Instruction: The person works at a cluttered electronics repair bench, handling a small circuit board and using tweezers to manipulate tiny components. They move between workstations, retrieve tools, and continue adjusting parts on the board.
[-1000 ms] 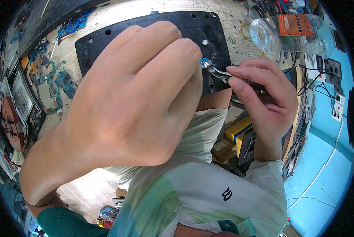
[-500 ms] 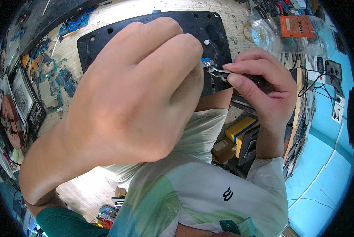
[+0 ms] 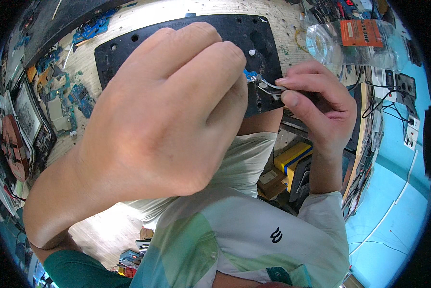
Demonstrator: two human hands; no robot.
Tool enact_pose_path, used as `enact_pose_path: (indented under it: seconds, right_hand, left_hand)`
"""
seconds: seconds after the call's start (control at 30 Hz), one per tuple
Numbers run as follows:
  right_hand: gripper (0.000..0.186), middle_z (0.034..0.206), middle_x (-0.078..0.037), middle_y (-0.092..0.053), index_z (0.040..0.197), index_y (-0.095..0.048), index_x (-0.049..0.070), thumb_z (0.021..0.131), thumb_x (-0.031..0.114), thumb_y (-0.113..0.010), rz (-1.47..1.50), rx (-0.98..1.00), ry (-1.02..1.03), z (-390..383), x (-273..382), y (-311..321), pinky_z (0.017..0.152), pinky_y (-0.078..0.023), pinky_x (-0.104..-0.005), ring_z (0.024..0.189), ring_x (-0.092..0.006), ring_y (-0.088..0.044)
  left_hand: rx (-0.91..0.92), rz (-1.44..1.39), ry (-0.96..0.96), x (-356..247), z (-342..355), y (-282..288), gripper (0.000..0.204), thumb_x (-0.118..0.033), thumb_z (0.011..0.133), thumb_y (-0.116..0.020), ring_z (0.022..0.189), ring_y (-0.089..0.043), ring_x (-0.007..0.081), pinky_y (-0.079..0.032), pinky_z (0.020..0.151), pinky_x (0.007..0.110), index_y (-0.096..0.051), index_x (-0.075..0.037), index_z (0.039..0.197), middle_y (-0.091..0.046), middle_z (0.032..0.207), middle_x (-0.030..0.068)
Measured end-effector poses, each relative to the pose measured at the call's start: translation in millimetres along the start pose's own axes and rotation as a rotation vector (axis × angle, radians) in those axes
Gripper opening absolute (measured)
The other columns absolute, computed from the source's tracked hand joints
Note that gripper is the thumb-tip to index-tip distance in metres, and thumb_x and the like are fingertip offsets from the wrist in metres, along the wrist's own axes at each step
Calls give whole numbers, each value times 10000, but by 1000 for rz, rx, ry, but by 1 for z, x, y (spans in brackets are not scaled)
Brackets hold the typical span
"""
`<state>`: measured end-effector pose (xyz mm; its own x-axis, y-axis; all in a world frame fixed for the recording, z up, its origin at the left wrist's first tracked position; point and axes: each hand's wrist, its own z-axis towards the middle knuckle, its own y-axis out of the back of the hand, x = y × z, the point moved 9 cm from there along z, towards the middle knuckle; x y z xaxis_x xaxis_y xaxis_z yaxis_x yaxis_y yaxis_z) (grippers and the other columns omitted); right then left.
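The left hand (image 3: 162, 115) is big and close, over the black mat (image 3: 256, 36). Its fingers are curled in, but their tips are hidden behind the hand, so I cannot tell if they hold anything. A small blue piece (image 3: 249, 75) pokes out just right of that hand, above the mat's right part. The right hand (image 3: 321, 96) is right of the mat's edge, with its thumb and fingers pinched on silver tweezers (image 3: 273, 87). The tweezers point left, and their tips are at the blue piece; I cannot tell if they touch it. A little white bit (image 3: 252, 52) is on the mat, on the far side of the blue piece. The mat lies on a pale wood table (image 3: 290, 31). On the far right is a clear tub (image 3: 388, 45) with an orange label (image 3: 361, 32). Green and blue boards (image 3: 81, 100) lie left of the mat. A yellow box (image 3: 292, 156) is lower down, nearer than the right hand.
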<state>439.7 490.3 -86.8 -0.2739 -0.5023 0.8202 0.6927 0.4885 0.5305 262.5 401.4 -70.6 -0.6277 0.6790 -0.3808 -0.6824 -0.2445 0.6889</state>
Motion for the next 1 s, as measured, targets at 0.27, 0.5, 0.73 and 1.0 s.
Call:
enact_pose_path:
  seconds: [0.27,0.5,0.73,1.0]
  right_hand:
    - [222,1023,-118,-750,1062,-829,10,842,-15,-855,-109,-39,-5,-6,11,-1,834,-542,-299,958,-211,-717]
    - [222,1066,-128,-722,1088,-806,-23,868,-19,-835,-189,-10,16,-6,17,-5,806,-509,-260,957,-187,-675]
    - [233,1063,-131,-748,1096,-814,-7,866,-13,-852,-165,-50,46,-7,14,-4,829,-539,-285,958,-201,-707]
    - [227,1094,-146,-739,1119,-799,-35,901,13,-836,-118,-91,24,-14,7,0,868,-535,-290,1000,-214,-699]
  left_hand:
    - [-65,87,-119,-10,9,3,536,-4,494,-718,899,-679,362,-592,756,421,-729,172,1001,-655,980,214]
    - [6,115,-72,-11,13,3,559,-25,491,-711,919,-682,368,-595,776,428,-730,171,1014,-658,989,219]
    - [-30,109,-90,-11,10,2,558,-16,487,-710,908,-682,376,-598,765,430,-731,171,1013,-660,982,219]
    - [5,-20,70,1,2,2,533,2,481,-712,888,-680,372,-595,746,429,-728,172,986,-655,966,218]
